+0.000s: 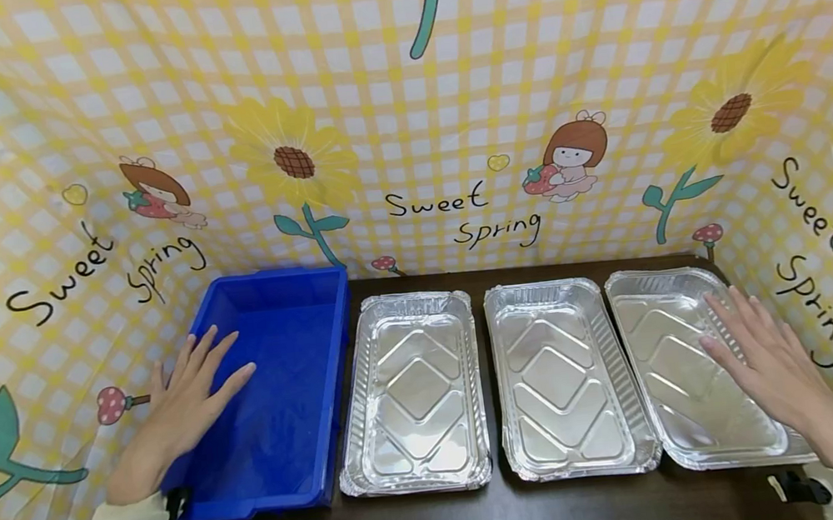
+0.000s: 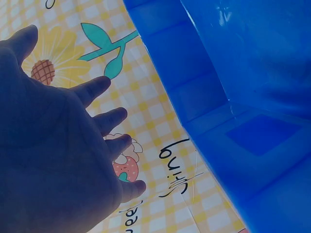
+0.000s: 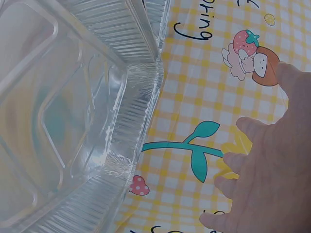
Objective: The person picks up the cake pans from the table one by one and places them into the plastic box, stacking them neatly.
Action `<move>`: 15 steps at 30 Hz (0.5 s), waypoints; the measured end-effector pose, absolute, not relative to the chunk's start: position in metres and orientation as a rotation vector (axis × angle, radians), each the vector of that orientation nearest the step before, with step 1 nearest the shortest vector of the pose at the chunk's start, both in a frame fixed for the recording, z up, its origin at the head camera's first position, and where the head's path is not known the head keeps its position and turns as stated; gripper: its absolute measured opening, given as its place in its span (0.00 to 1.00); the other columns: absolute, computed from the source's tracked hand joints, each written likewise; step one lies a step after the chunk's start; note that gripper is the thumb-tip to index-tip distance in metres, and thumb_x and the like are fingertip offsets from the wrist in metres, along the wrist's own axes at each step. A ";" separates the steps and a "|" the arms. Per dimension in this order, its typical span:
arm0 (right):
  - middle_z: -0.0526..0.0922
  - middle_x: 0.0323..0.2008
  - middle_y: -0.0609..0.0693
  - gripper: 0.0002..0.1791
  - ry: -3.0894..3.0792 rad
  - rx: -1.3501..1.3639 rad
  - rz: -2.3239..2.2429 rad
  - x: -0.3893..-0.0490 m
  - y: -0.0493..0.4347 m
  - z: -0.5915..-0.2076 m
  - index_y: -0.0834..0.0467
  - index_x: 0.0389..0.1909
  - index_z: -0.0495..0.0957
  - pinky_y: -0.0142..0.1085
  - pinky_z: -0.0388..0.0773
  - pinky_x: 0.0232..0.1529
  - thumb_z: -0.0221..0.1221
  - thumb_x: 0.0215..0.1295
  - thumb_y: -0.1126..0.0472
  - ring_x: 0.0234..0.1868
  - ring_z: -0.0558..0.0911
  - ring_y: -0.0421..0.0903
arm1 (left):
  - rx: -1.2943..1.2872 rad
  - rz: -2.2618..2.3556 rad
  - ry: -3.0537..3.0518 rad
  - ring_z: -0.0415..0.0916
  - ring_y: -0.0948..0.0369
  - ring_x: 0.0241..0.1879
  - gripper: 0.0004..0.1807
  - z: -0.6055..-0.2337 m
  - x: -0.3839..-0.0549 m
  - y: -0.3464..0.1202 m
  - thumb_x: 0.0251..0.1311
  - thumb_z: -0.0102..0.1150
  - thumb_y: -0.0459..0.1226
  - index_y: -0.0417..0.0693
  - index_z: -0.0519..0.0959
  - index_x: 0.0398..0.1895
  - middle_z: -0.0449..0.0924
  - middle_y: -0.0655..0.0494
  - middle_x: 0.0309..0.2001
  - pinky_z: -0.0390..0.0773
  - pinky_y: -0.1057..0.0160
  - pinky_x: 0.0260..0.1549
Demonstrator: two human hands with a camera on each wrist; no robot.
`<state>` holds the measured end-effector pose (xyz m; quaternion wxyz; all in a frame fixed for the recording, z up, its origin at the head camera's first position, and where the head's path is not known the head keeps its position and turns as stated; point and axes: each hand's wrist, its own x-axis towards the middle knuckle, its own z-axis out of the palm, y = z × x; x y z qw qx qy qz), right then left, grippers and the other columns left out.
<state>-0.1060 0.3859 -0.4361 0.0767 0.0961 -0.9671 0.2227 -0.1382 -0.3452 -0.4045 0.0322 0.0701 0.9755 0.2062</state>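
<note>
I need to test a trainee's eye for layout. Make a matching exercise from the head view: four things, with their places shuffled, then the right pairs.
Things:
1. Blue bin
2. Left hand
3. Middle foil tray
4. Right hand

Places:
A. Seen partly in front of the rightmost foil tray
B. Has one of its own kind on either side
C. Seen partly in front of the leftmost container
D. Leftmost of the four containers

Pairs: 1-D, 2-C, 3-B, 4-A
</note>
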 end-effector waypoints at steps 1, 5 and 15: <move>0.33 0.85 0.63 0.39 -2.899 0.287 0.666 -0.106 0.386 -0.436 0.51 0.87 0.41 0.71 0.19 0.73 0.45 0.85 0.51 0.83 0.31 0.70 | 0.217 0.634 3.004 0.23 0.36 0.83 0.44 -0.405 -0.138 -0.345 0.81 0.43 0.60 0.47 0.47 0.87 0.35 0.34 0.85 0.13 0.26 0.68; 0.33 0.85 0.63 0.39 -2.897 0.288 0.665 -0.106 0.386 -0.436 0.51 0.88 0.40 0.70 0.19 0.73 0.45 0.85 0.51 0.83 0.31 0.69 | 0.220 0.633 3.003 0.22 0.36 0.83 0.44 -0.405 -0.138 -0.347 0.81 0.42 0.60 0.47 0.47 0.87 0.35 0.34 0.85 0.12 0.27 0.67; 0.32 0.85 0.62 0.39 -2.900 0.287 0.678 -0.101 0.389 -0.439 0.48 0.88 0.39 0.69 0.17 0.72 0.46 0.84 0.51 0.83 0.30 0.68 | 0.241 0.650 3.027 0.22 0.36 0.83 0.44 -0.404 -0.134 -0.348 0.80 0.44 0.59 0.47 0.47 0.87 0.36 0.33 0.85 0.11 0.28 0.68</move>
